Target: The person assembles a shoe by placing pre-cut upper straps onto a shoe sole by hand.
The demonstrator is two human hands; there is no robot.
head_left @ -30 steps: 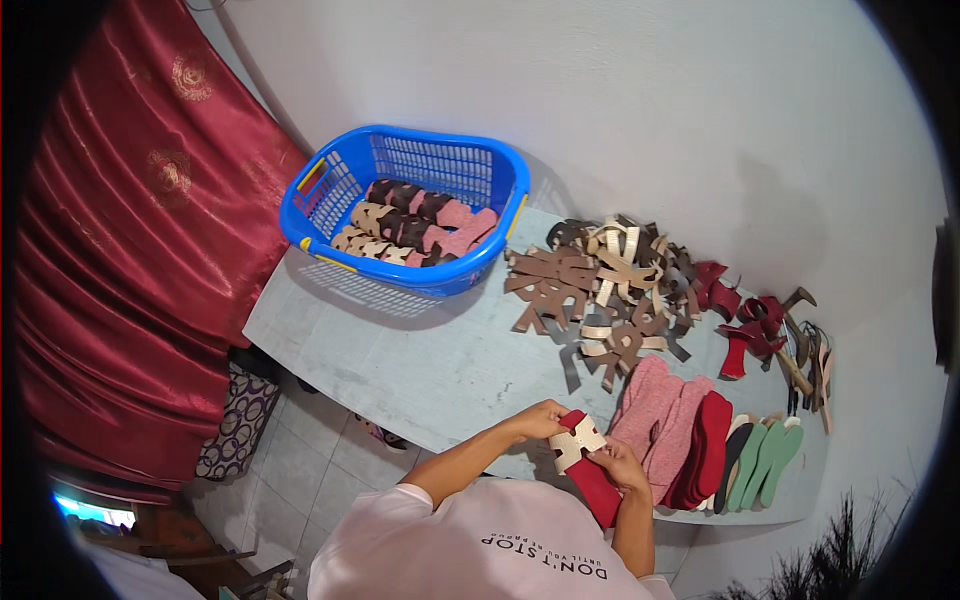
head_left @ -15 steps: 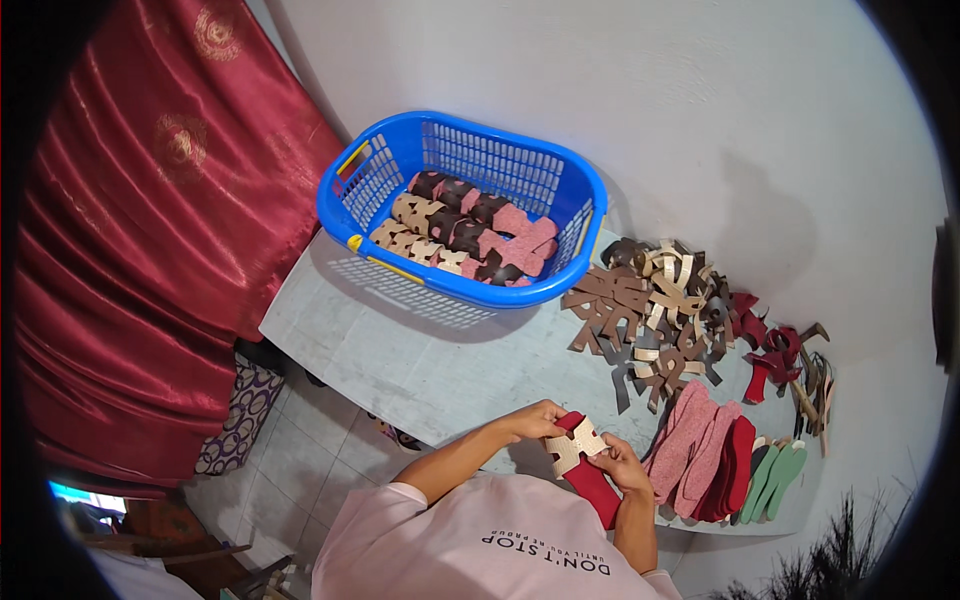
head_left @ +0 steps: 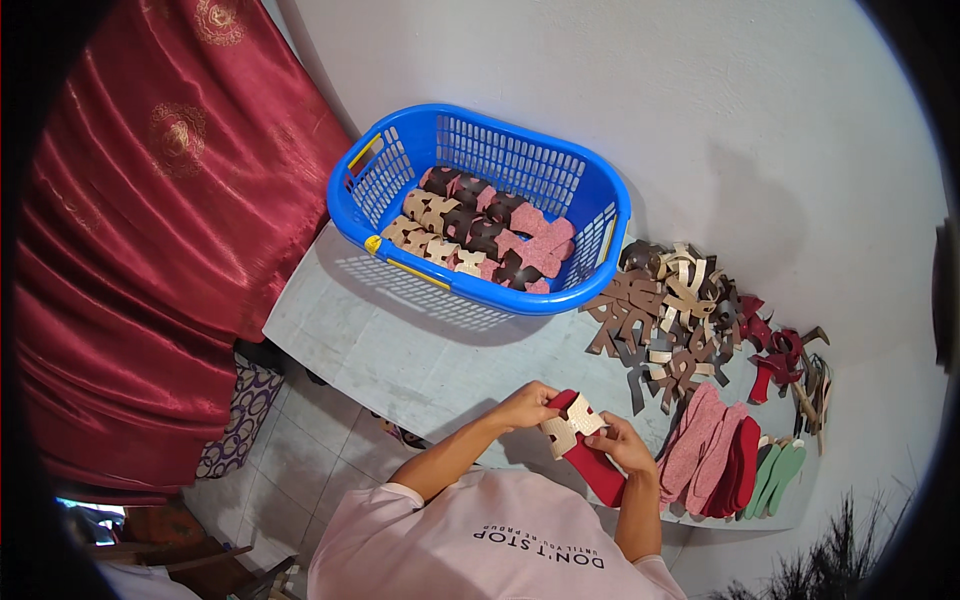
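Over the table's near edge, both my hands hold a red sandal insole (head_left: 597,475) with a cream, textured cut-out strap (head_left: 572,425) across it. My left hand (head_left: 528,405) grips the far end of the insole beside the strap, fingers closed. My right hand (head_left: 624,445) pinches the strap's right side; its fingertips are partly hidden. Right of my hands lie rows of pink insoles (head_left: 690,435), red insoles (head_left: 740,468) and green insoles (head_left: 787,478).
A blue laundry basket (head_left: 530,301) at the back holds several pink soles with brown or cream straps. Right of it lies a heap of brown straps (head_left: 628,298) and cream straps (head_left: 684,290), then red straps (head_left: 775,352). A red curtain (head_left: 180,260) hangs at left.
The view has shifted slightly, so the basket sits a little further right. My hands keep hold of the red insole and cream strap, which tilt a little differently.
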